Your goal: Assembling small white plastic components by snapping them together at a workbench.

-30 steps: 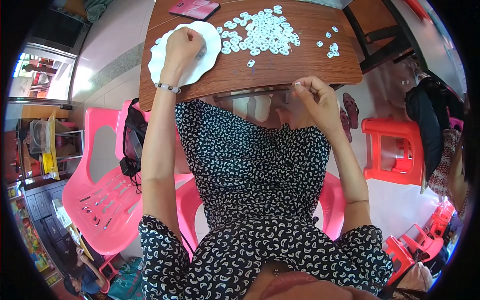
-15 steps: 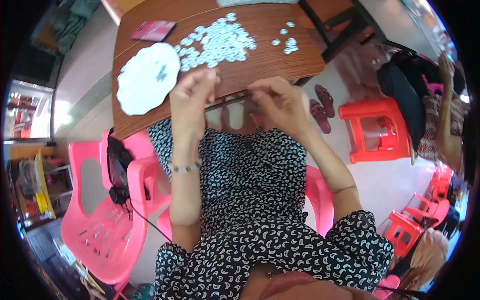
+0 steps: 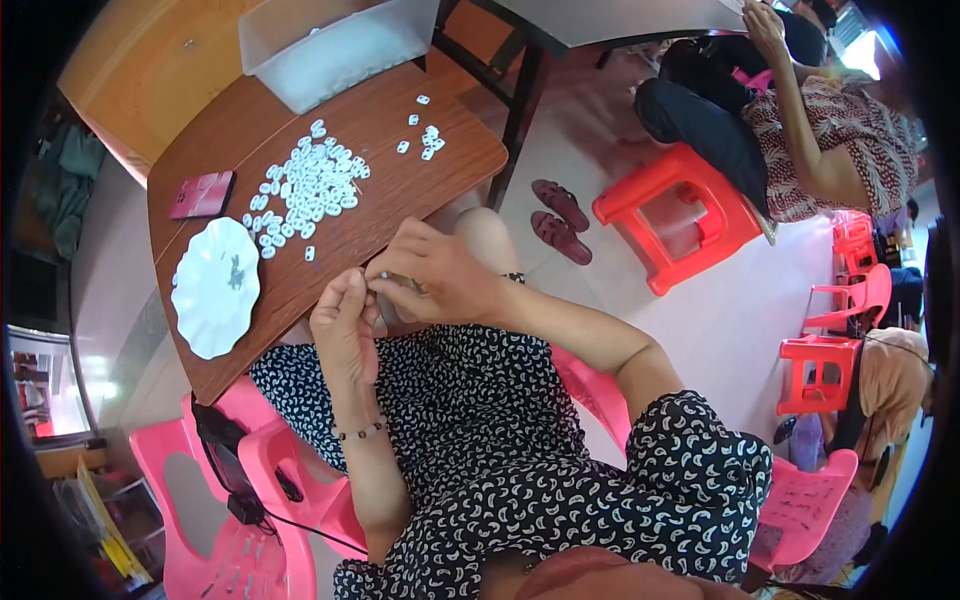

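In front of the table's near edge, my left hand (image 3: pixel 345 325) and my right hand (image 3: pixel 440 278) meet, fingertips close together. The thumb and finger of my left hand are pinched. My right hand is also pinched, with a tiny greyish bit near its fingertips; I cannot make out what either holds. Beyond them spreads a pile of small white two-holed pieces (image 3: pixel 305 185), one lying apart on its near side. A smaller cluster of white pieces (image 3: pixel 431 141) lies to the right. On the left, a white scalloped plate (image 3: pixel 205 315) carries small dark bits (image 3: pixel 237 272).
A pink flat case or phone (image 3: pixel 202 195) lies on the brown wooden table (image 3: pixel 400 190). Behind the pile is a translucent bin (image 3: pixel 335 65) with white contents. A pink chair (image 3: pixel 270 460) stands at left; a red stool (image 3: pixel 675 215), sandals (image 3: pixel 560 220) and a seated person (image 3: pixel 835 150) are right.
My hands were apart above the table edge; now their fingertips have come together. The view has turned, so the table sits further left and more of the bin shows.
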Demonstrator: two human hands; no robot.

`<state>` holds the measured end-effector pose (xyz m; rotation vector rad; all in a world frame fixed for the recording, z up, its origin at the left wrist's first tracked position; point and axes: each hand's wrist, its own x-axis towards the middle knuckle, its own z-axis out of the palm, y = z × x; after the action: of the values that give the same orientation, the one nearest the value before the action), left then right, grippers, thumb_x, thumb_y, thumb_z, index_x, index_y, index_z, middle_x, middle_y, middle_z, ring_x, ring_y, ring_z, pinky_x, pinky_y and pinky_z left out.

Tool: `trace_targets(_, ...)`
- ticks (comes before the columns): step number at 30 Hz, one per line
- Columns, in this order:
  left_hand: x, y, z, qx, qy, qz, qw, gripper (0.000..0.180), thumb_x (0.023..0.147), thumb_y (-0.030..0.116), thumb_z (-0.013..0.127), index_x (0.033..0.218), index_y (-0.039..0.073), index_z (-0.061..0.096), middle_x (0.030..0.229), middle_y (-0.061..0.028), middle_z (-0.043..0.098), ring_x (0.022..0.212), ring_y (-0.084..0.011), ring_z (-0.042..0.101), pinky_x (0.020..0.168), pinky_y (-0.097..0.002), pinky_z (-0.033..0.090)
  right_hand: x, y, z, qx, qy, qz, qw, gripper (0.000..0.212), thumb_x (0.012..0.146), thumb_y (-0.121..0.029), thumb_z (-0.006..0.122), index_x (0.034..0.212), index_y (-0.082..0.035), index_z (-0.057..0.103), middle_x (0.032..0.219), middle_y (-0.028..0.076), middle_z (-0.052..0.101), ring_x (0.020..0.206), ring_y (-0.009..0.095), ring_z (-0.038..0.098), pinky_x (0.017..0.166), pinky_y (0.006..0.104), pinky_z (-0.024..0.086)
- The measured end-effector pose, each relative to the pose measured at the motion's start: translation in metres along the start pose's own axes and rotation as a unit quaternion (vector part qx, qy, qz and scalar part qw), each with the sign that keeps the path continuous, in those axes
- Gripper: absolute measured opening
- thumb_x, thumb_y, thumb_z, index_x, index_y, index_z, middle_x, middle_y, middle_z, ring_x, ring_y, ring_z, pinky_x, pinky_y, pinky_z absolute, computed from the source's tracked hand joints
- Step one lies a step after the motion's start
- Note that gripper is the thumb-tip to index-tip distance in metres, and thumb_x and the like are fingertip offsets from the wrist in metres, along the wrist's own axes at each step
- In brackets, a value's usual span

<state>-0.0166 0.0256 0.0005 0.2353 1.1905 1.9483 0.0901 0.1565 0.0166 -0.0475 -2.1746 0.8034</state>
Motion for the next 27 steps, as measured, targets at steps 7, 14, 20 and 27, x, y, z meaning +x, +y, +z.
trace_targets(7,-0.005,0.001,-0.001,-0.007,-0.019,0.008,1.000,0.016,0.090,0.016,0.065,0.097,0.002,0.064,0.079,-0.0006,0.063,0.065,-0.0050,0.053,0.054,-0.0161,0.041,0.000,-0.004,0.000,0.008,-0.008,-0.002,1.000,0.016,0.077,-0.010,0.068,0.092,-0.009,0.064,0.083,0.004,0.060,0.080,0.025,0.055,0.066,0.0347,0.048)
trace_targets(14,-0.007,-0.003,-0.002,-0.030,-0.020,-0.026,0.999,0.019,0.090,0.018,0.065,0.103,0.004,0.063,0.085,0.0021,0.061,0.070,-0.0044,0.054,0.057,-0.0148,0.043,0.004,-0.007,0.000,0.019,-0.010,-0.025,0.999,0.014,0.076,-0.007,0.069,0.088,-0.006,0.063,0.076,0.006,0.057,0.075,0.026,0.054,0.066,0.0353,0.044)
trace_targets(20,-0.010,-0.001,-0.006,-0.075,-0.023,-0.047,0.996,0.015,0.090,0.016,0.065,0.098,0.004,0.065,0.078,0.0024,0.062,0.066,-0.0029,0.053,0.058,-0.0166,0.043,0.004,-0.008,0.005,0.020,-0.026,-0.032,0.999,0.022,0.070,0.001,0.070,0.090,-0.005,0.063,0.079,0.006,0.059,0.074,0.026,0.052,0.066,0.0336,0.042)
trace_targets(27,-0.016,0.001,-0.004,-0.078,-0.022,-0.071,0.994,0.017,0.090,0.020,0.065,0.095,0.004,0.066,0.077,0.0025,0.062,0.064,-0.0022,0.052,0.057,-0.0161,0.042,0.005,-0.008,0.010,0.025,-0.033,-0.022,0.999,0.019,0.071,0.002,0.069,0.087,-0.004,0.061,0.075,0.006,0.057,0.072,0.024,0.051,0.064,0.0321,0.042)
